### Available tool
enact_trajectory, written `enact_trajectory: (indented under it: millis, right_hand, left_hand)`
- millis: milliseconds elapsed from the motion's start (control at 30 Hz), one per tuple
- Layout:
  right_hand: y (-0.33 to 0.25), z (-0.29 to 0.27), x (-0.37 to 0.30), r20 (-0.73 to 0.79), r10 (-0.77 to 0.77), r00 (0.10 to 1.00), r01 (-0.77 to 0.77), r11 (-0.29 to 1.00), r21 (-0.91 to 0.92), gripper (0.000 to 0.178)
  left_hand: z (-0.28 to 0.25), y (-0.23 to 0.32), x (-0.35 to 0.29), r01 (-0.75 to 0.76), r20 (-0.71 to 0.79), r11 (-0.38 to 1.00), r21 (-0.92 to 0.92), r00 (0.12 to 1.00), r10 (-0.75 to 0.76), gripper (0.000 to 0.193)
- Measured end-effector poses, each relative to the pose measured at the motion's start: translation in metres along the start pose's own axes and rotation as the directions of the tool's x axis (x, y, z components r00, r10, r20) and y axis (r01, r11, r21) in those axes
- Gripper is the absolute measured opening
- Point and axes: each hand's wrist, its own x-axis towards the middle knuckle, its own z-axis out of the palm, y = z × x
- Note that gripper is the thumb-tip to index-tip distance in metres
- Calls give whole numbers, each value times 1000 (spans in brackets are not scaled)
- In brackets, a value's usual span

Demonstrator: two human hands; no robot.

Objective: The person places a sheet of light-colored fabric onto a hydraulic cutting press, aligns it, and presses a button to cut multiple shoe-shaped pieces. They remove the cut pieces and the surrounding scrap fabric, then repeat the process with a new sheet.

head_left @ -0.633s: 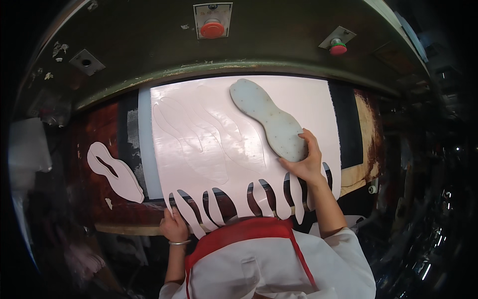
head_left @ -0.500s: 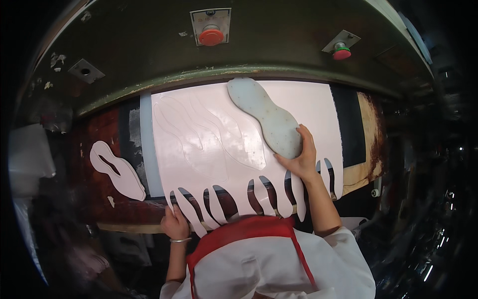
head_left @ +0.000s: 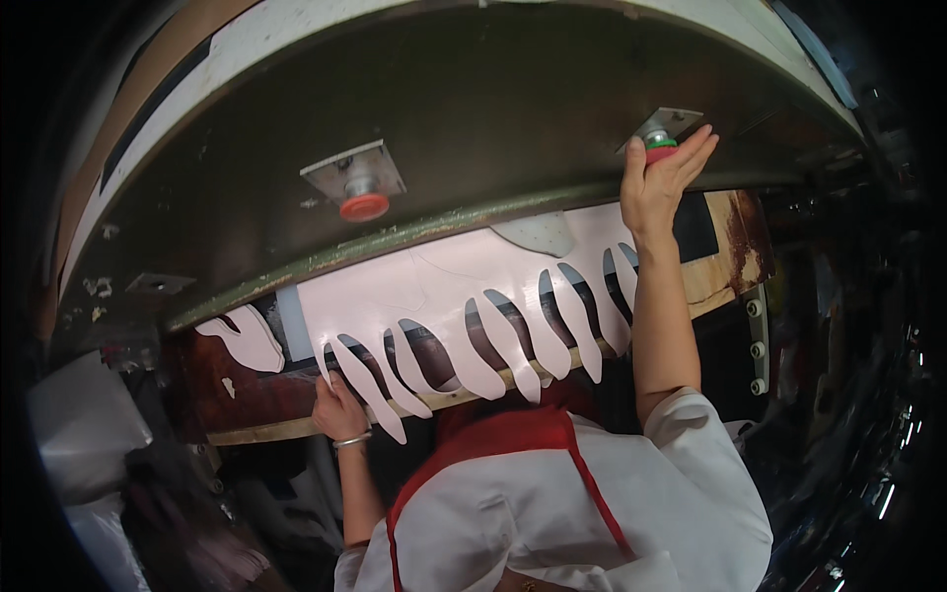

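Note:
A white sheet [head_left: 434, 296] with several long cut-out fingers along its near edge lies on the bed of a dark green press [head_left: 473, 118]. My right hand [head_left: 659, 178] is raised to a red-and-green push button [head_left: 659, 148] on the press head, palm pressed over it. My left hand [head_left: 338, 409] grips the near wooden edge of the table [head_left: 296, 426], just under the sheet's cut strips. The grey sole-shaped cutting die [head_left: 538, 233] is mostly hidden under the press head.
A second red push button [head_left: 364, 205] sits on a metal plate at the middle of the press head. A white cut-out scrap [head_left: 245, 337] lies at the left on the brown board. White bags [head_left: 84, 434] stand at the lower left.
My right hand left the sole-shaped die and rose to the right button. The view tilted so the press head now covers most of the sheet. My left hand stayed at the table edge.

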Motion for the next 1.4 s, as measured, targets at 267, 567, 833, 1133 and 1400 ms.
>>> enact_trajectory:
  millis: [267, 567, 833, 1133, 1400]
  right_hand:
    - [3, 2, 36, 55, -132, 990, 134, 990, -46, 101]
    - [116, -36, -46, 274, 531, 802, -584, 794, 170, 36]
    - [99, -61, -80, 228, 518, 824, -558, 813, 169, 24]
    - [-37, 10, -124, 328, -288, 900, 288, 956, 48, 96]
    - [-33, -39, -174, 467, 152, 871, -262, 948, 182, 86]
  left_hand:
    - [-6, 47, 83, 15, 4, 999, -44, 1000, -15, 34]
    - [-18, 35, 79, 53, 31, 968, -244, 998, -47, 37]
    - [-12, 8, 57, 93, 34, 934, -346, 996, -86, 38]
    - [-14, -31, -1, 84, 106, 971, -225, 992, -61, 29]
    - [15, -69, -70, -107, -94, 973, -205, 992, 89, 26]
